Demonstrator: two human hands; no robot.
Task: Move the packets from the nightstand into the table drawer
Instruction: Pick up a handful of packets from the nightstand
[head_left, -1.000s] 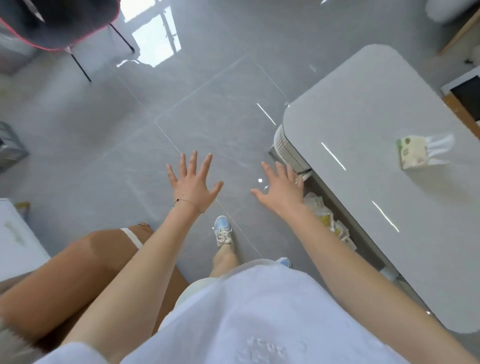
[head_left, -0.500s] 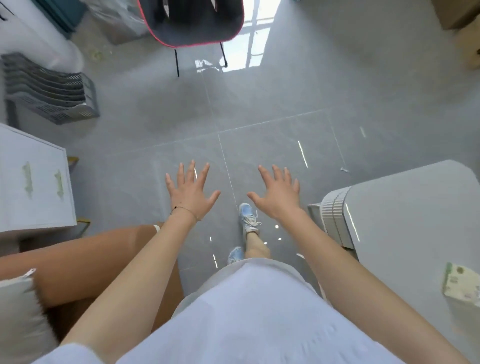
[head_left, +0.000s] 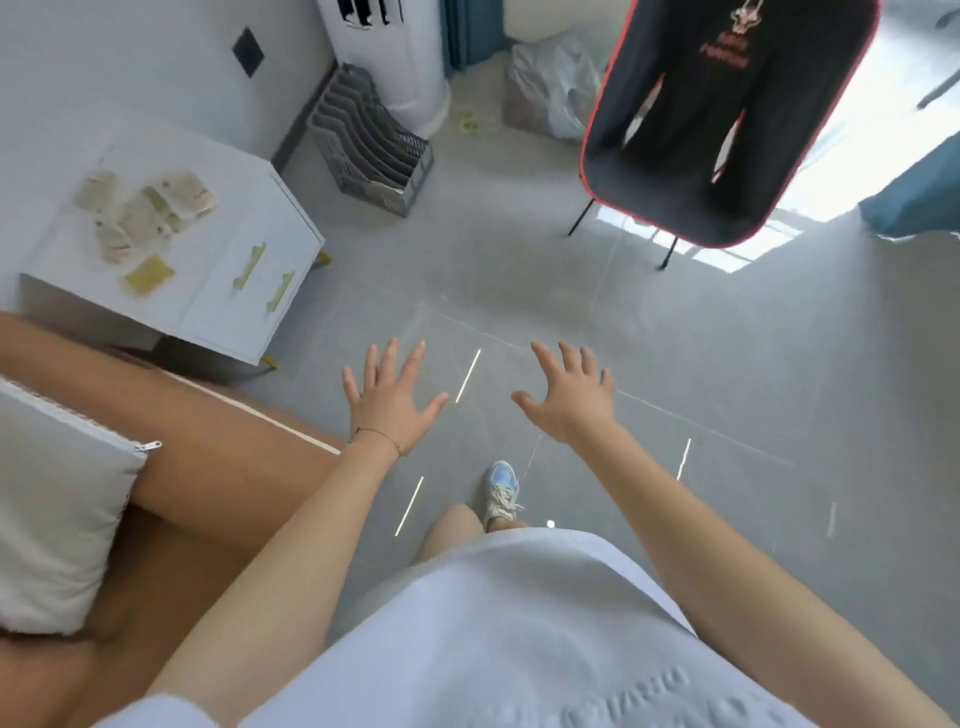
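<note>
Several packets (head_left: 143, 221) scattered on top of the white nightstand (head_left: 249, 218), upper left of the head view, some overlapping, one yellowish packet (head_left: 149, 274) lying apart nearer the front edge. Both hands spread wide and empty, palms down, held out over bare grey floor (head_left: 519, 291): left hand (head_left: 390, 402) with fingers fanned, right hand (head_left: 569, 400) likewise, neither touching anything. Nightstand well apart from both hands, off to the left and ahead; brown sofa (head_left: 218, 415) with a white cushion (head_left: 52, 519) between body and nightstand side. No table or drawer visible (so destination out of frame here). Black folding chair (head_left: 727, 114) and a grey file rack (head_left: 371, 145) standing further off, clear of the route.

Step in hand, by judgement: approaching the nightstand for a pickup. Best done by stepping close enough to reach straight down, avoiding the sofa corner. Worth gathering the overlapping packets into one stack with the left hand, pinching across flat faces, and collecting the lone yellowish one with the right. Thin, light packets likely to slide on the smooth top, so press lightly and drag to the edge before lifting.
</note>
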